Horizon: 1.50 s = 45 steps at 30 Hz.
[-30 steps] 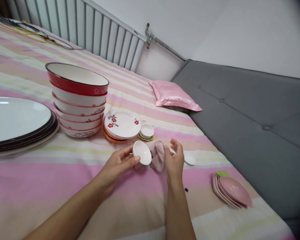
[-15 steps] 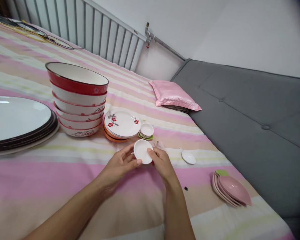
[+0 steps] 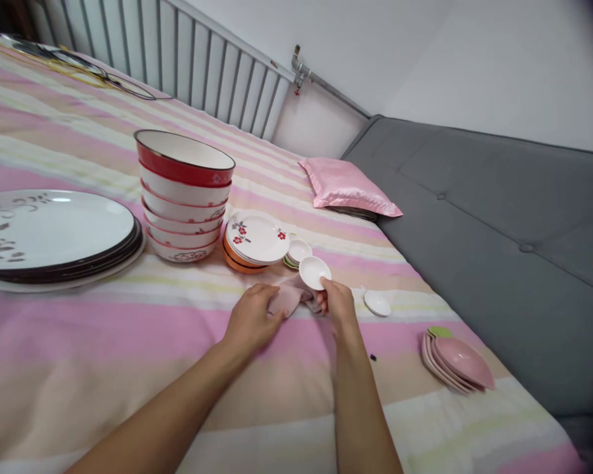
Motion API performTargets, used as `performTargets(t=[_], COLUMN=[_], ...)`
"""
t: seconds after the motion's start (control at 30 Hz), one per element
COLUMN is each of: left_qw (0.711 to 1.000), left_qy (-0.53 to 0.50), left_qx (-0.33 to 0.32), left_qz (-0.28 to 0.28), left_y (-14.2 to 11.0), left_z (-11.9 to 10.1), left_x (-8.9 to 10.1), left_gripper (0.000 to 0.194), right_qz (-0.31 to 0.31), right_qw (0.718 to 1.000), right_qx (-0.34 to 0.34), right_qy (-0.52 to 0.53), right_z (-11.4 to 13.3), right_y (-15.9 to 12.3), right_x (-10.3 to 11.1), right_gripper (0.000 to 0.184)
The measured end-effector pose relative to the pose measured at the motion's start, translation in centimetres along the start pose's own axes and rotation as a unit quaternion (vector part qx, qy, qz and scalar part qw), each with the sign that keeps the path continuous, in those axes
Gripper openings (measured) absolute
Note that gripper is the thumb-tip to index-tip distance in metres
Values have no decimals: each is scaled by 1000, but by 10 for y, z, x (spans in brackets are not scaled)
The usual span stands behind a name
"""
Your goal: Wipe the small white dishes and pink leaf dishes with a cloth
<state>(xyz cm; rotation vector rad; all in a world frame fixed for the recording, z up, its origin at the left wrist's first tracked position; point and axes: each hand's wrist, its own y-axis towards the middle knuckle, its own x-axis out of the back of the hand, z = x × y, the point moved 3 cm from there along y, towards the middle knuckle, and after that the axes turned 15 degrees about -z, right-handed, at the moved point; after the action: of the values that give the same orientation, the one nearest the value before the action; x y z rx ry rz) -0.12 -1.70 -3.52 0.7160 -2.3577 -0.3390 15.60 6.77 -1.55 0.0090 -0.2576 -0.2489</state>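
Observation:
A small white round dish [image 3: 315, 271] is pinched by its near edge in my right hand [image 3: 340, 306], thumb on top and fingers beneath. My left hand [image 3: 254, 317] is closed on the edge of a greyish-pink cloth [image 3: 285, 299], which bunches below the dish towards my right hand. Just beyond are a stack of small white dishes [image 3: 300, 249] and a stack of flower-patterned plates [image 3: 263, 238] on orange-sided dishes [image 3: 242, 264]. Another small white dish [image 3: 377, 303] lies on the bedspread to the right of my right hand.
Left stand stacked red-and-white bowls [image 3: 185, 197] and large dark-rimmed oval plates [image 3: 79, 224]. Nested pink dishes [image 3: 464, 362] lie at the right, near a grey headboard [image 3: 474, 197]. Farther back are a pink pillow [image 3: 350, 187] and coiled cables [image 3: 79, 69].
My left hand has let go of the white dish and now grips the cloth. The right hand has carried the dish a little farther away and right. The view has shifted slightly.

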Motion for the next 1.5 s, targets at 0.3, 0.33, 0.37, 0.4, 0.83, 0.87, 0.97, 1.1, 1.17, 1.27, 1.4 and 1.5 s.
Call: performTargets(t=[0.3,0.33,0.37,0.4,0.83,0.87,0.97,1.1,1.17,1.27,1.4,1.5], left_qw=[997,997,997,997,997,997,996,995,994,994,992,990], left_qy=[59,59,59,59,60,63,73,78,77,82,88,92], left_qx=[-19,-19,-16,-13,0,1,0,-15,-28,-54,-81,-104], left_qz=[43,45,46,47,53,53,56,64,68,55,38,24], left_y=[-2,-2,-2,-2,-2,-2,-2,0,1,2,3,3], left_z=[2,2,2,2,3,3,3,2,1,0,-1,0], left_x=[-1,0,0,1,3,3,2,0,-2,-4,-7,-10], left_gripper=[46,47,47,47,43,43,44,45,47,45,44,44], right_qz=[-63,-66,-69,-72,-98,-103,-117,-174,-220,-271,-268,-275], right_qw=[996,995,994,994,963,958,947,921,900,871,861,857], right_qx=[-60,-59,-57,-53,45,57,89,126,143,158,193,210], right_qy=[-38,-46,-55,-65,-247,-261,-286,-325,-349,-378,-388,-382], right_z=[14,14,14,13,-2,-2,-3,-11,-21,-43,-73,-85], right_y=[43,48,53,57,87,87,84,77,73,68,70,76], right_x=[-32,-36,-41,-45,-69,-68,-54,-2,34,83,111,113], right_gripper=[21,21,22,23,34,35,42,28,22,32,15,16])
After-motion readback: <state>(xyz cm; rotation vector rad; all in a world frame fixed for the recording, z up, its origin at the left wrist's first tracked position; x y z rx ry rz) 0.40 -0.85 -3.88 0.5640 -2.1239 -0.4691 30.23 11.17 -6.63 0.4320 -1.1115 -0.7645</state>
